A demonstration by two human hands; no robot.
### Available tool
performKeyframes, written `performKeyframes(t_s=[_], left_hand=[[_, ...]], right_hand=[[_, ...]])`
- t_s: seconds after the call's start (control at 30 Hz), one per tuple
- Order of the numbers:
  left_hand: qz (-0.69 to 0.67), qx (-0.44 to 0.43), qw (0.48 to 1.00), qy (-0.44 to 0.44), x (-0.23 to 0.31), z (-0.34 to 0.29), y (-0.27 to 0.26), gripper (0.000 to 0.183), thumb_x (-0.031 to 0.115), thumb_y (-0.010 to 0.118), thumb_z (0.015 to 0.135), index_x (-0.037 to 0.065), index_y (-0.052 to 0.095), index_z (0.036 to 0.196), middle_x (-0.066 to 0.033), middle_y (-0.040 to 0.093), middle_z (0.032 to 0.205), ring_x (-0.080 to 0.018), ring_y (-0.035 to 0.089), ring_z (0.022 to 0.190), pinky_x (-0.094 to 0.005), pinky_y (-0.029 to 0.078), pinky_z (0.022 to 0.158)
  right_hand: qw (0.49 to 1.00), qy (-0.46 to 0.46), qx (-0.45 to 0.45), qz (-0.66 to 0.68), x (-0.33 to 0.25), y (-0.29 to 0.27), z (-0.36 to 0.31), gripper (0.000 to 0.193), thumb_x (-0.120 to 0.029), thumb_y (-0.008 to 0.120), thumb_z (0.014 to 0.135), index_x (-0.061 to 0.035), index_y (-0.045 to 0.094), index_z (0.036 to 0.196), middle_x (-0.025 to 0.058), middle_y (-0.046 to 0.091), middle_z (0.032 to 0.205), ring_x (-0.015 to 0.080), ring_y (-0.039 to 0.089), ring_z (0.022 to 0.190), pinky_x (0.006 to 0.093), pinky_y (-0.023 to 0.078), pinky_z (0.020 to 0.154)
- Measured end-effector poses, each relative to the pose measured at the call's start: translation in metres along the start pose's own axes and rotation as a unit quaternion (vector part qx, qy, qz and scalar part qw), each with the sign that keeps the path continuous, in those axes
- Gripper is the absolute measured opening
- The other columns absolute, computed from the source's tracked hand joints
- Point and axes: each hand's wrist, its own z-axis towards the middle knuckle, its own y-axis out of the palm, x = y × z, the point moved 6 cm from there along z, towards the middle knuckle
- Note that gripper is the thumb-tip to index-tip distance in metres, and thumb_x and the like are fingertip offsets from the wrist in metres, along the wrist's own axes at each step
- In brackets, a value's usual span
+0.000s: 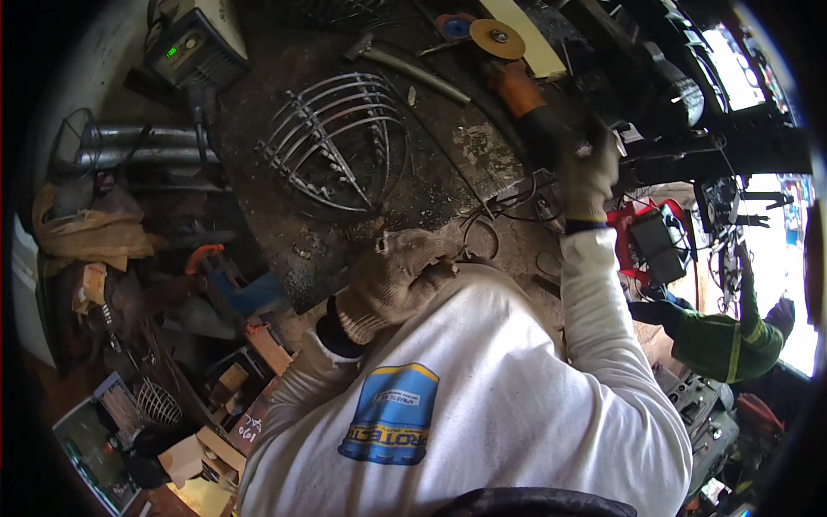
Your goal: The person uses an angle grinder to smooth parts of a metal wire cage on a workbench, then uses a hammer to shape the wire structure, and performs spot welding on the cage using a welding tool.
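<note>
My right hand (593,168), in a beige knit work glove, is wrapped round the black rear body of an angle grinder (519,93). The grinder has an orange front part and a tan round disc (498,39), which points toward the far side of the bench. Close to my body at the bench's near edge, my left hand (392,280), gloved alike, has its fingers curled in; whatever they may hold is hidden. Beyond it, on the dark metal bench (258,220), lies a pointed, curved cage of welded steel rods (332,142). Neither hand touches the cage.
A hammer (409,71) lies behind the cage. At the far left stands a welding machine (196,47) with a lit green display. Cables (504,205) loop at the bench's near right edge. A person in green (724,345) is at the right. Metal pipes (142,146) lie left.
</note>
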Motion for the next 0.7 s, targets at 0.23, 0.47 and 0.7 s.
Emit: performKeyframes(t_s=[0.23,0.47,0.7], left_hand=[[0.033,0.016,0.999,-0.004,0.002,-0.014,-0.012,0.021,0.009,0.070,0.097,0.005,0.071,0.117,-0.0132,0.072,0.108,-0.0253,0.072,0.095,-0.0360,0.057,0.083],[0.001,0.065,0.996,-0.067,-0.015,-0.045,-0.004,0.027,0.014,0.072,0.095,0.010,0.072,0.121,-0.0124,0.075,0.111,-0.0287,0.075,0.095,-0.0358,0.061,0.081],[0.025,0.041,0.998,-0.039,0.022,-0.047,0.028,0.028,0.019,0.073,0.096,0.009,0.071,0.121,-0.0126,0.073,0.104,-0.0268,0.073,0.093,-0.0371,0.059,0.080]], right_hand=[[0.918,0.042,-0.392,-0.049,-0.026,0.055,0.042,0.087,-0.049,0.087,0.074,-0.0102,0.056,0.144,0.0227,0.068,0.129,0.0357,0.066,0.122,0.0437,0.049,0.104],[0.903,0.028,-0.428,-0.034,-0.034,0.063,0.054,0.087,-0.047,0.088,0.069,-0.0049,0.058,0.139,0.0223,0.069,0.127,0.0355,0.067,0.120,0.0444,0.050,0.102],[0.948,0.117,-0.287,0.078,-0.025,-0.001,0.009,0.067,-0.038,0.087,0.077,-0.0021,0.063,0.128,0.0173,0.074,0.114,0.0311,0.073,0.103,0.0420,0.056,0.087]])
